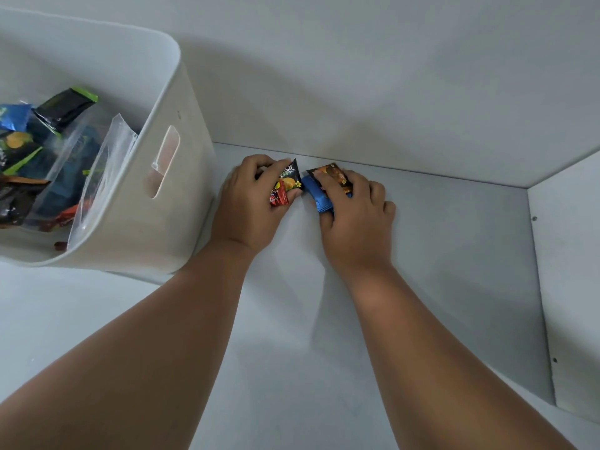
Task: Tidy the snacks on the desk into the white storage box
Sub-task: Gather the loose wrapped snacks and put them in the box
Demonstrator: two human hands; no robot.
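The white storage box (136, 222) stands at the left and holds several snack packets and clear zip bags. On the desk by the back wall, my left hand (250, 206) grips a black snack packet (290, 177) and a small red packet (278, 196). Right beside it, my right hand (354, 216) presses down on a blue packet (316, 194) with a dark orange packet (334, 175) on top, fingers curled over both. The two bundles almost touch each other. Parts of the packets are hidden under my fingers.
The white desk (438, 254) meets a back wall just behind the packets. A white side panel (568, 271) with screw holes closes off the right. The box has a handle slot (164, 160) facing my left hand.
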